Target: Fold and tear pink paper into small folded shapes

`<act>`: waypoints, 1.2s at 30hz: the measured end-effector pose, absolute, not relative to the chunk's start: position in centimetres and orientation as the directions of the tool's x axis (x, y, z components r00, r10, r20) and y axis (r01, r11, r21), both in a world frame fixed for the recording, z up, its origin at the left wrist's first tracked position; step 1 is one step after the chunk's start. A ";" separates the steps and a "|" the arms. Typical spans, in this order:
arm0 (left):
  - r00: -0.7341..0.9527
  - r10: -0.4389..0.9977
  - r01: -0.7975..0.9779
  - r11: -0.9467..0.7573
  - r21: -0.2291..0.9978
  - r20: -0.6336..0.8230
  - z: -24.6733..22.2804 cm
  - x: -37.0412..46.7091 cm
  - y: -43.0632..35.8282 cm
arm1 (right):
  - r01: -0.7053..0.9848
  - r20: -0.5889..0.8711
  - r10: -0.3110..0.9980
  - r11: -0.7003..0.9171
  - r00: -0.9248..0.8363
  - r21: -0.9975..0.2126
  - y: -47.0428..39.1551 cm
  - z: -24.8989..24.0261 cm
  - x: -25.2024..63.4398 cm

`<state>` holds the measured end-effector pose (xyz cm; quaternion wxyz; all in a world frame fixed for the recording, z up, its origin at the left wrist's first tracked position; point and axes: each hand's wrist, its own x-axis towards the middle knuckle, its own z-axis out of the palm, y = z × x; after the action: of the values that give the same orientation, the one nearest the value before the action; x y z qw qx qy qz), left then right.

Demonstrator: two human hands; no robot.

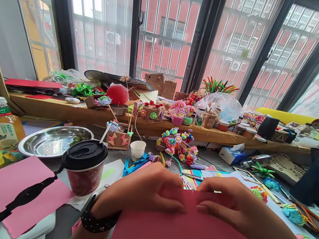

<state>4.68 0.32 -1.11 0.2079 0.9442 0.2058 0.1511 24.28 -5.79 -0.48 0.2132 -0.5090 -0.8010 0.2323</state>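
A large dark-pink sheet of paper [185,236] hangs upright in front of me, its lower part cut off by the frame. My left hand [156,189] pinches its top edge between thumb and bent fingers. Close beside it, my right hand [225,202] grips the same edge in the same way. The two thumbs are only a small gap apart near the middle of the edge. A black dotted band [99,221] circles my left wrist. Left of that arm stands a paper cup with a black lid [84,168], near a lighter pink sheet [25,192].
A juice bottle [2,126] and a steel dish [30,147] stand at the left. Behind my hands are a white paper cup [137,150] and crocheted flowers [172,141]. Crumpled paper balls [294,214] lie right. Crafts crowd the window ledge [60,111].
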 end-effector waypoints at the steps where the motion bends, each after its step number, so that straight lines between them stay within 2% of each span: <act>1: 0.870 0.447 0.320 -0.834 0.450 0.209 -1.1 4.7 0.3 | 0.708 0.103 0.913 0.374 -0.395 -0.599 -5.8 -0.5 24.3; 11: 0.865 0.450 0.341 -0.852 0.397 0.222 -0.9 4.6 0.0 | 0.681 0.166 0.903 0.410 -0.396 -0.606 -5.4 -1.2 24.8; 19: 0.844 0.471 0.374 -0.860 0.348 0.257 -0.9 4.6 -0.6 | 0.622 0.118 0.907 0.366 -0.404 -0.692 -5.0 -0.9 24.7; 23: 0.822 0.505 0.412 -0.847 0.336 0.264 -1.1 4.3 -0.4 | 0.640 0.121 0.906 0.377 -0.407 -0.670 -4.7 -1.0 24.8; 26: 0.711 0.609 0.448 -0.778 0.440 0.353 -1.0 3.8 0.1 | 0.712 0.189 0.927 0.371 -0.325 -0.596 -4.6 -1.0 25.1; 28: 0.532 0.715 0.444 -0.692 0.569 0.453 -0.8 3.4 0.5 | 0.760 0.262 0.938 0.337 -0.225 -0.556 -4.5 -1.0 25.3; 30: 0.334 0.809 0.369 -0.584 0.723 0.483 -0.7 3.2 1.0 | 0.787 0.348 0.931 0.297 -0.112 -0.540 -4.4 -1.0 25.4; 32: 0.271 0.873 0.227 -0.467 0.855 0.405 -0.7 3.2 1.3 | 0.795 0.426 0.904 0.280 -0.030 -0.538 -4.4 -1.1 25.3; 34: 0.370 0.887 0.118 -0.340 0.933 0.277 -0.8 3.4 1.5 | 0.787 0.474 0.881 0.299 -0.009 -0.540 -4.6 -1.2 25.0; 36: 0.452 0.879 0.102 -0.219 0.970 0.151 -0.9 3.6 1.5 | 0.778 0.513 0.858 0.331 -0.013 -0.534 -4.8 -1.3 24.6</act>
<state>3.64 1.51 -0.86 0.5107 0.6820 0.3598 0.3802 24.65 -4.76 -1.26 0.4020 -0.5763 -0.7098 0.0499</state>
